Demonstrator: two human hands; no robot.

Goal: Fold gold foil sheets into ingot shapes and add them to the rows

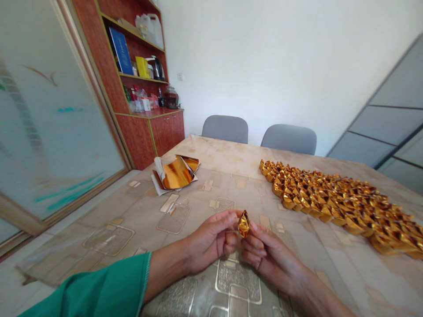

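Being held between the fingertips of both hands is one folded gold foil piece (243, 224), raised above the near part of the bench (224, 160), its narrow tip pointing up. By the left hand (213, 235), the piece is pinched at its left edge; by the right hand (269, 253), it is gripped at its right edge. Both grips are narrow, with the remaining fingers curled in below. The left forearm is partly covered by a green sleeve (102, 284).

The bench is spread with a patterned cover (109, 240). To the right, well apart from the held piece, a large group of similar foil pieces (333, 196) is set out in close-packed rows. Ahead and to the left, a loose stack of gold sheets (178, 174) is seen, white paper being visible along its edges. Beyond the far edge, two grey chairs (225, 128) are placed before a white wall (280, 57). At far left, a reddish cabinet (137, 136) is noted, its shelves filled with assorted household items.
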